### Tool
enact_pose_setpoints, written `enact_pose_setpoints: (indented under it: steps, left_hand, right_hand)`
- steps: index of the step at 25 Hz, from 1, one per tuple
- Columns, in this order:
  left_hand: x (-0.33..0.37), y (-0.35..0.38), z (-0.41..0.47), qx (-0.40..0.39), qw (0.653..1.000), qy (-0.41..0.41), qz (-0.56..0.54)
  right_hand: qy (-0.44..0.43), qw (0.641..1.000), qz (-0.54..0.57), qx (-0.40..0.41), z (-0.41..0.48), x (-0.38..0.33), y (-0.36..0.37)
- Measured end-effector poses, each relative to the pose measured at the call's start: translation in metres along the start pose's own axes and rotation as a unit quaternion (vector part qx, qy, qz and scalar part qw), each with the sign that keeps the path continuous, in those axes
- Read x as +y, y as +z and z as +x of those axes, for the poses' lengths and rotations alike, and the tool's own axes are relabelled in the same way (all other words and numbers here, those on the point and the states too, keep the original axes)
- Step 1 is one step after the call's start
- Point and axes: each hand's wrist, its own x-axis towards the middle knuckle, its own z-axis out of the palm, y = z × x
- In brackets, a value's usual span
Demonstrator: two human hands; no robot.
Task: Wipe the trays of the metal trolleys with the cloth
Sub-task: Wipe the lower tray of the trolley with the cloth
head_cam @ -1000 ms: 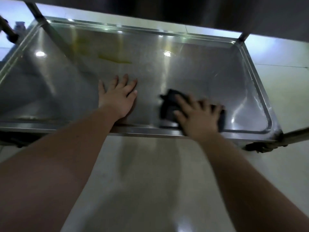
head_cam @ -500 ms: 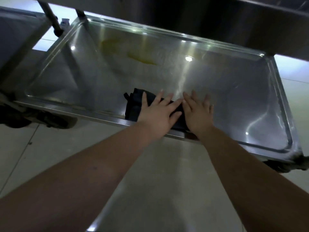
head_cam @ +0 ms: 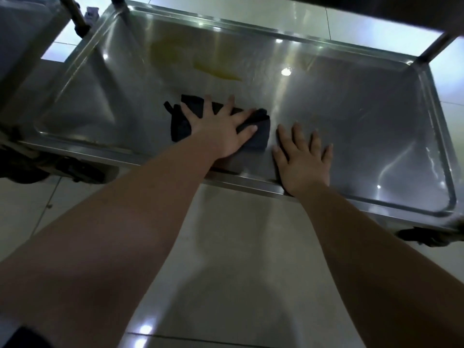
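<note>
Our left hand [head_cam: 219, 131] has its grip spread wide and pressed flat on the dark cloth [head_cam: 258, 141], fingers straight, none curled round it. Our right hand [head_cam: 303, 159] likewise has its grip apart, palm down and fingers straight on bare steel, holding nothing. Nearest us lies the pale tiled floor [head_cam: 238, 247]. A black castor [head_cam: 426, 237] shows at 4 o'clock, under the near right corner of the tray [head_cam: 364, 116]. Then comes the near rim, passing under the right wrist. The cloth lies crumpled inside the tray, close to that rim and a little left of the middle. The right hand sits just beside it at 4 o'clock, a thin gap between thumb and cloth. Farther in, at 12 o'clock from the cloth, a yellow smear [head_cam: 218, 71] marks the steel. A post [head_cam: 433, 49] rises at the far right corner. At 10 o'clock a second trolley [head_cam: 22, 36] stands just beside ours.
</note>
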Motion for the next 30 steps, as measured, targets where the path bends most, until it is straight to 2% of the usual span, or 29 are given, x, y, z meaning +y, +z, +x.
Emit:
enact_pose_setpoints:
  steps: [3,7,11,13,17,21,25,28,30]
  left_hand:
    - [-0.017,0.024,-0.053,0.016,0.999,0.033,0.008]
    - [-0.026,0.025,-0.069,0.012,1.000,0.009,0.000]
    - [-0.019,0.033,-0.076,0.114,0.994,0.000,-0.006]
    - [-0.023,0.037,-0.075,0.123,0.992,0.007,-0.002]
    - [-0.028,0.032,-0.034,0.079,0.997,0.003,-0.001]
    - [-0.030,0.010,0.043,0.077,0.997,-0.016,-0.007]
    - [-0.023,-0.013,0.105,0.070,0.997,0.009,-0.013]
    - [-0.021,-0.013,0.111,0.084,0.996,0.032,-0.020]
    - [-0.024,-0.008,0.095,0.067,0.997,0.038,-0.028]
  right_hand:
    - [0.001,1.000,-0.012,-0.008,-0.002,0.001,-0.003]
    - [0.036,0.999,0.001,-0.031,0.004,-0.014,-0.009]
    - [0.012,1.000,-0.015,-0.001,0.019,-0.042,-0.009]
    - [0.009,1.000,-0.024,0.007,0.021,-0.043,-0.002]
    - [0.018,0.999,-0.023,0.016,0.021,-0.040,0.006]
    - [0.023,0.999,-0.035,0.029,0.021,-0.043,0.010]
    - [0.019,0.999,-0.025,0.034,0.022,-0.044,0.009]
    - [0.019,0.999,-0.025,0.038,0.022,-0.042,0.008]
    - [0.022,0.999,-0.023,0.041,0.022,-0.041,0.009]
